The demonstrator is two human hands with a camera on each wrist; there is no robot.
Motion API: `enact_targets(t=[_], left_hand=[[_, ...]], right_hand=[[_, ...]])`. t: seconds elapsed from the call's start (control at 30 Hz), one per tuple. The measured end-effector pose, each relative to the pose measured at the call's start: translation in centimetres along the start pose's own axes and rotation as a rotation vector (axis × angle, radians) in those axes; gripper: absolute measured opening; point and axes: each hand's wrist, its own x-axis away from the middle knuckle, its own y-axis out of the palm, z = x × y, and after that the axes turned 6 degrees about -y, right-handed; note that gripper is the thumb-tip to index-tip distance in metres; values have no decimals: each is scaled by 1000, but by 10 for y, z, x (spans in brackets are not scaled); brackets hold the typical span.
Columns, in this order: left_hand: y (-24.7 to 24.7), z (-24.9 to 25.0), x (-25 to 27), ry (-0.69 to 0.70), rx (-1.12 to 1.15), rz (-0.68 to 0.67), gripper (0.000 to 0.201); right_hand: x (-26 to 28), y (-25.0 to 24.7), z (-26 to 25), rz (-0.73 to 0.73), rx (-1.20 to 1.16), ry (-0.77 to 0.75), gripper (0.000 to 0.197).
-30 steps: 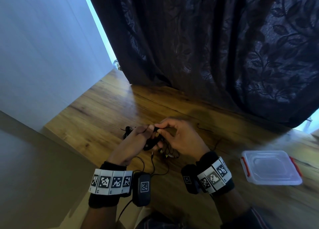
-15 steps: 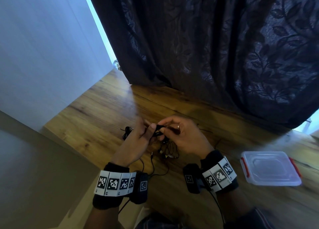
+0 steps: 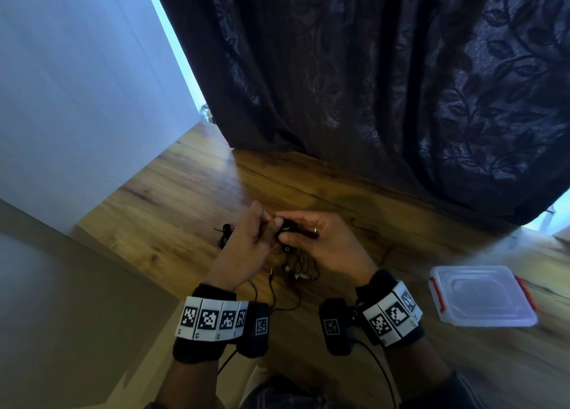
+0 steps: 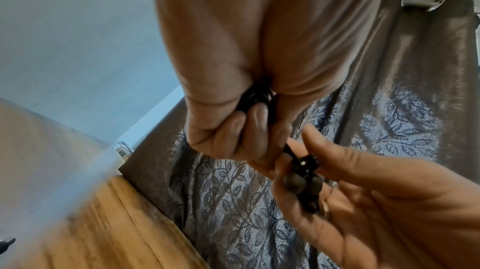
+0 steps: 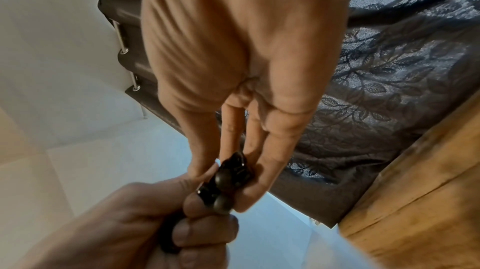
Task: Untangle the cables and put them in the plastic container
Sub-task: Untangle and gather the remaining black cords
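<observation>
1. Black, thin cables (image 3: 293, 266) hang in a knot between the two hands at lower centre of the head view, with loose strands trailing onto the wooden surface (image 3: 185, 199) below them
2. Left hand (image 3: 246, 242): its grip is closed, fingers curled round a coiled bunch of black cable, which the left wrist view shows pressed between fingertips and palm
3. Right hand (image 3: 320, 242): its grip is a light pinch, thumb and long fingers only partly bent, on a small dark cluster of earbuds (image 5: 228, 181) and their wire
4. Plastic container (image 3: 481, 297) sits at the right of the head view, well apart from the hands, with red clips at its sides and its lid seemingly on; no cable is in it
5. Step in hand, as I judge it: untangling, with one hand anchoring the bunch while the other works an end loose; stowing is not yet begun
6. Next move likely calls for drawing the earbud end out through the knot without tightening it, and the lid will need opening before anything goes in
7. Hard to make out: how many separate cables there are, and where the knot itself lies, since fingers cover it; another small dark coil (image 3: 226, 233) left of the hands is partly hidden
</observation>
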Motion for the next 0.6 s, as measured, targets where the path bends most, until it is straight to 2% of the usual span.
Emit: enact_targets(t=[0.1,0.2,0.33,0.6], left_hand=[[2,0,-1,-43,70,-19,18],[0,-3,0,-87,114,-96,20],[-3,-7,3,-4,61,-166,8],[-1,-13,0,78,18,-201,9]], right_hand=[[-1,3,0,48,15,0,34],[-2,4,4,79,38,1,26],[-3,-2,6,51,81,-36,23],[0,-4,9,68,49,-36,22]])
